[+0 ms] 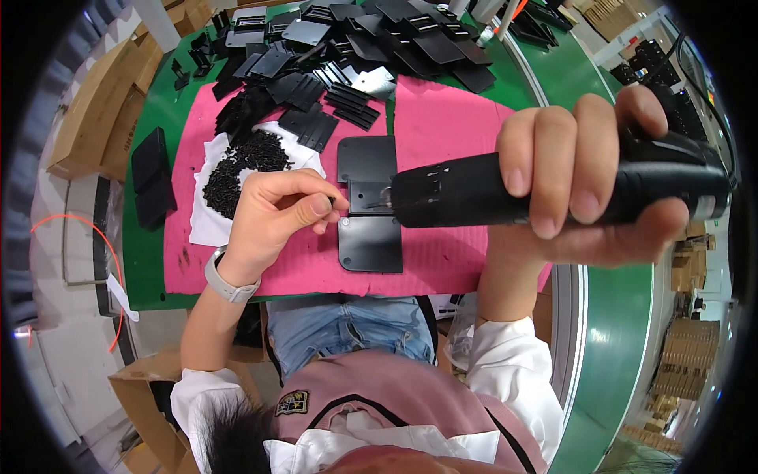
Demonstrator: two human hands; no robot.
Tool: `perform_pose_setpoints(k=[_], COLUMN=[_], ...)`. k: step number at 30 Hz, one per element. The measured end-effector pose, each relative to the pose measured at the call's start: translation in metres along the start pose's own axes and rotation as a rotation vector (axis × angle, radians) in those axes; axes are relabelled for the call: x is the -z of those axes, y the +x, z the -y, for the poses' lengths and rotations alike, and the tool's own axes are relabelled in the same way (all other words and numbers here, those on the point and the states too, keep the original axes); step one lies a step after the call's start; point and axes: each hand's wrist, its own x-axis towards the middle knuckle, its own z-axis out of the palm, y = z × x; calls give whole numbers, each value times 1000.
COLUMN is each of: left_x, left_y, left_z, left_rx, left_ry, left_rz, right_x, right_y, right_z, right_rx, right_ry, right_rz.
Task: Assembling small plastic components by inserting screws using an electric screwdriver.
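Observation:
My right hand point(584, 170) is wrapped round a black electric screwdriver point(458, 189), held sideways with its tip to the left. Below the tip lies a black part made of flat plates point(368, 243), on the pink mat; the screwdriver covers some of it. Whether the tip touches the part I cannot tell. My left hand point(280, 209) is closed in a pinch at the part's left edge, near the tip. A small dark bit shows between its fingertips, too small to name. Left of it, a heap of black screws point(245, 170) lies on a white cloth point(207, 225).
Pink cardboard mats point(442, 261) cover the middle of the green table point(150, 268). Many black plates and brackets point(410, 39) are piled at the back. Two black blocks point(151, 170) stand at the left edge. A metal rail point(564, 332) runs along the right side.

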Motion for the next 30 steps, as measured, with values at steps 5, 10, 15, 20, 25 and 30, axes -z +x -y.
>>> perform_pose_setpoints(k=[5,10,15,20,25,30], left_x=[-5,-2,0,1,-1,1], left_y=[-1,-1,1,1,-1,-2], left_z=[2,3,3,3,9,3], left_rx=[17,35,62,28,151,165], left_ry=[-25,14,30,139,14,-11], left_rz=[15,18,19,30,13,24], right_x=[4,-1,0,-4,-3,1], right_y=[-3,-11,-14,-16,-15,-21], right_z=[-9,-16,-19,-22,-21,-25], right_rx=[2,-47,-88,-91,-151,-131], right_ry=[-36,-102,-136,-177,-169,-89], right_rz=[119,91,135,108,255,-16])
